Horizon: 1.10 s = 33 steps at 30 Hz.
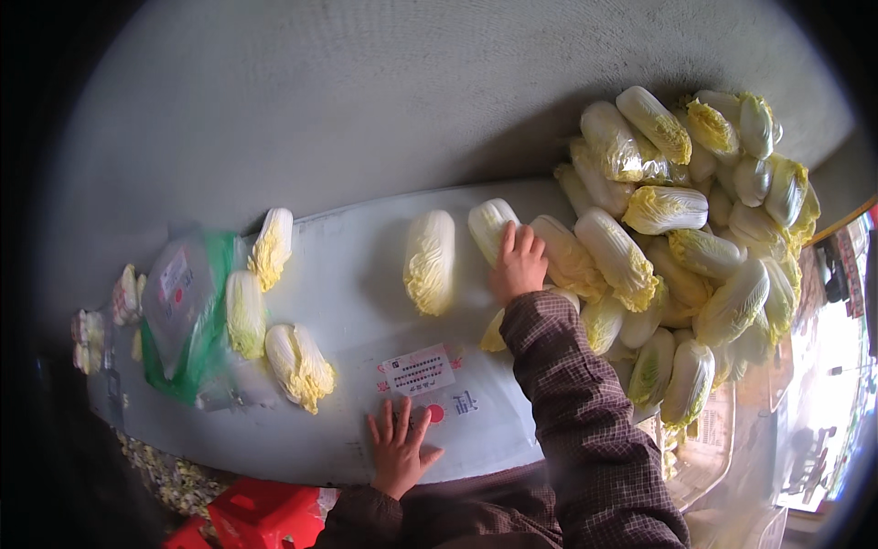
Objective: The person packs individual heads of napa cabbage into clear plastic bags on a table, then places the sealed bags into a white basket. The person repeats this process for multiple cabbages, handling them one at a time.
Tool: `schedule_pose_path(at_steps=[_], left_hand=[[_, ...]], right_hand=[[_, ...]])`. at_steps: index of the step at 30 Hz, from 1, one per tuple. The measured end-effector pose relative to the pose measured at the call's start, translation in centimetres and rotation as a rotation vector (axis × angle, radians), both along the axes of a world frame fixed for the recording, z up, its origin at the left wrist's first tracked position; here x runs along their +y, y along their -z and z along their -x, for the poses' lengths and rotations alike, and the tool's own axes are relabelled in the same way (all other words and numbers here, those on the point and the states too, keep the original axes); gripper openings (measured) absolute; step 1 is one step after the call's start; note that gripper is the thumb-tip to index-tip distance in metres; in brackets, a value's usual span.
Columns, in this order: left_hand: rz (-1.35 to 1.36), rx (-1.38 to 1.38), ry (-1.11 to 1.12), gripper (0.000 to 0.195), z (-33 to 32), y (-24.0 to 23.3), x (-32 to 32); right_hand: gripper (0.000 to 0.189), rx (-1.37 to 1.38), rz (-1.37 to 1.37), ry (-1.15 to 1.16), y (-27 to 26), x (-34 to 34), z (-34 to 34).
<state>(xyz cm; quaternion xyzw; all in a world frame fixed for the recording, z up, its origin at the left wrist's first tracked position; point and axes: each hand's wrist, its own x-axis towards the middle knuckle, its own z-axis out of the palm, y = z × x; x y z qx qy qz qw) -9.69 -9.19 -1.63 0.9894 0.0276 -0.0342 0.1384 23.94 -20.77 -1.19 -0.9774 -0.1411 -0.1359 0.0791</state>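
My right hand (521,266) has its fingers closed over the leafy end of a napa cabbage (490,223), whose pale base points away from me. Directly left of it, another napa cabbage (431,261) lies alone on the grey table (343,274). My left hand (399,449) is palm down with fingers spread, on a clear printed plastic bag (480,384) near the front edge. A paper label (419,370) with writing shows through or on that bag. My right sleeve covers part of the pile's near edge.
A large heap of napa cabbages (669,206) fills the right end. On the left, several cabbages (298,367) lie beside green-edged plastic bags (199,322). A red plastic stool (264,511) stands below left, near leaf scraps (175,473). A crate (713,446) sits below the heap.
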Motion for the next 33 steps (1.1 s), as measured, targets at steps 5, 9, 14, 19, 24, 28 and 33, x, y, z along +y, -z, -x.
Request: schedule_pose_path(at_steps=[5, 9, 14, 19, 24, 28, 33], left_hand=[[-0.028, -0.099, 0.005, 0.079, 1.3, 2.6, 0.3], [0.012, 0.058, 0.03, 0.088, 0.7, 0.1, 0.7], [1.749, -0.247, 0.09, 0.119, 0.2, -6.2, -3.3], [1.713, -0.273, 0.0, 0.091, 4.3, -8.7, -9.2], [1.544, -0.335, -0.01, 0.087, 6.8, -8.1, -12.3], [1.364, -0.442, 0.096, 0.086, 7.2, -9.4, -12.6], [1.491, -0.44, -0.109, 0.08, 6.5, -10.2, -13.1]], right_hand=[[0.073, 0.285, -0.865, -0.113, -4.1, -3.5, -0.9], [0.051, 1.024, -1.878, -0.607, -8.1, -9.3, 7.9], [0.079, 1.497, -2.052, -0.801, -4.1, -12.3, 24.3], [0.088, 1.054, -1.306, -0.693, -2.5, -17.0, 31.4], [0.105, 0.573, -1.121, -0.742, -3.3, -18.4, 36.0], [0.103, 0.38, -1.065, -0.716, -4.1, -18.7, 36.8], [0.105, 0.25, -1.068, -0.638, -4.6, -18.3, 36.3]])
